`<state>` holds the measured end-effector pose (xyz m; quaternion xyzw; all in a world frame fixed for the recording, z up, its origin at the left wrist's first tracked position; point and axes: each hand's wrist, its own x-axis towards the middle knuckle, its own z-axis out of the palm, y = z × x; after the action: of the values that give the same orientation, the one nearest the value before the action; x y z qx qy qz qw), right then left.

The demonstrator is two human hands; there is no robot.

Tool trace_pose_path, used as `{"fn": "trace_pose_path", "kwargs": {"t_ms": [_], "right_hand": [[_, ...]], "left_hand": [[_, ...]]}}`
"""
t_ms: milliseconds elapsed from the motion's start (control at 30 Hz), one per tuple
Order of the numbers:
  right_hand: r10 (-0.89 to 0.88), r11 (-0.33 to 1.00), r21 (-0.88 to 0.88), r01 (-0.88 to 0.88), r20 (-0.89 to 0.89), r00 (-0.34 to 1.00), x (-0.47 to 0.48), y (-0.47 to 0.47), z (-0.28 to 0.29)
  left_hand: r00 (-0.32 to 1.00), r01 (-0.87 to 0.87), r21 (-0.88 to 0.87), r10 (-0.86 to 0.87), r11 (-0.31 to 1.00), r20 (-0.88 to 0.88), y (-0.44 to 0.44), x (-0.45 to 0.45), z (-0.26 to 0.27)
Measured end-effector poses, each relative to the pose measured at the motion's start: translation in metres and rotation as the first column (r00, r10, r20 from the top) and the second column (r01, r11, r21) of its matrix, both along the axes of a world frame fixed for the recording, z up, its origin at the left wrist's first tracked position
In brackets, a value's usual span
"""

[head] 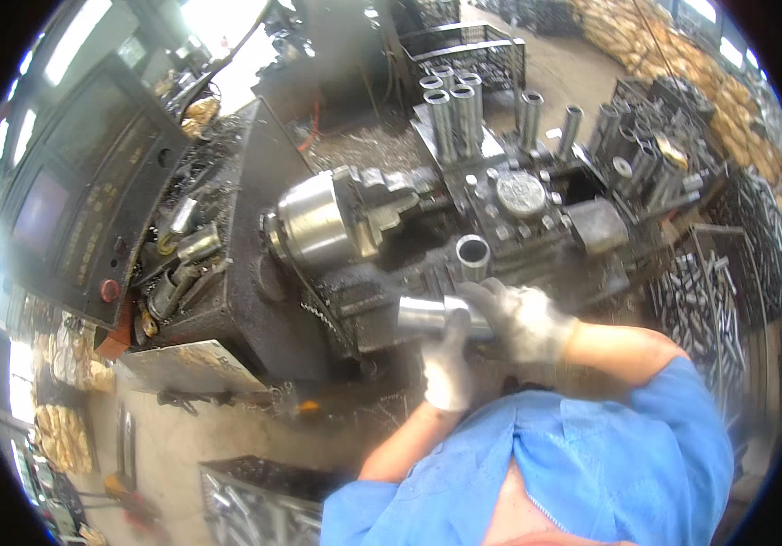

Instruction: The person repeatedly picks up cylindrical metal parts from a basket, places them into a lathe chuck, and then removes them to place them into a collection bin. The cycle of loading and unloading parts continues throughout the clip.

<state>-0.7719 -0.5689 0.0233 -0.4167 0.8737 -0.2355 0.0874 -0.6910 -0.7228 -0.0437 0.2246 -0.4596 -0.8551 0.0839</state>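
Observation:
Both my hands wear pale work gloves and grip a shiny metal tube (421, 314) lying crosswise before me. My left hand (448, 365) holds it from below, near the tube's middle. At its right end is my right hand (524, 317), with the fingers over the tube; the grip there is partly blurred. Just beyond them another metal tube (472, 252) stands upright with its bore facing up. The lathe chuck (316, 222) with stepped jaws sits farther off to the left.
Several upright tubes (462, 112) stand on the lathe's far side, near the tool post (521, 193). A control panel (97, 205) rises at left. Metal crates of parts are at right (701, 307) and below (254, 505). A black basket (466, 58) stands behind.

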Motion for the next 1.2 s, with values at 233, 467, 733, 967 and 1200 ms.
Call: {"fn": "trace_pose_path", "kwargs": {"t_ms": [233,467,733,967,1200], "right_hand": [[-0.348,0.905,0.418,0.084,0.61,0.712,-0.002,0.005,-0.145],[-0.206,0.977,0.208,0.054,0.834,0.512,-0.008,0.031,-0.146],[-0.102,0.987,-0.089,0.137,0.323,0.941,-0.041,0.078,-0.113],[-0.267,0.935,0.247,0.255,0.017,0.964,-0.057,0.098,-0.139],[-0.149,0.972,-0.114,0.204,0.369,0.917,0.026,0.068,-0.115]], "left_hand": [[0.972,0.145,0.117,-0.164,0.982,0.167,-0.022,0.01,-0.087],[0.974,-0.082,0.586,-0.059,0.806,0.218,-0.033,0.032,-0.116],[0.993,0.119,-0.19,-0.12,0.975,0.002,-0.055,-0.001,-0.082],[0.983,-0.138,-0.96,-0.083,0.245,-0.162,-0.019,-0.106,-0.05],[0.954,-0.191,-0.55,0.02,0.813,-0.301,-0.072,-0.099,-0.063]]}}
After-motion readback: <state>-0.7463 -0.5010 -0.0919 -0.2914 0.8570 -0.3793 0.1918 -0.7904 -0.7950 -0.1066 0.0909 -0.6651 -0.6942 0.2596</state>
